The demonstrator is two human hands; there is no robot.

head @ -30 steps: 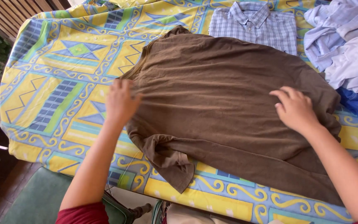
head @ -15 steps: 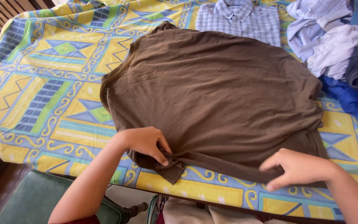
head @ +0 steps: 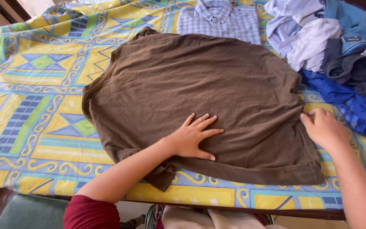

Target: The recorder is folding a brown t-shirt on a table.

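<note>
patterned tablecloth [head: 34, 85], green chair seat [head: 26, 212], daylight

The brown shirt [head: 183, 80] under my left hand [head: 193, 138] is soft, matt knit cloth, faintly wrinkled. My tablecloth [head: 39, 106] looks smooth and slightly glossy; the checked shirt [head: 219, 21] is crisp woven cotton.

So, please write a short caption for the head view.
Left hand flat on a brown shirt, right hand at its edge, on a patterned tablecloth.

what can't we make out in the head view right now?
- Right hand: fingertips at the brown shirt edge; grip unclear.
- Shirt's near sleeve: tucked under, partly behind the left hand and forearm.
- Clothes pile: cut off by the right edge.
- Checked shirt: collar cut off at the top.
</note>
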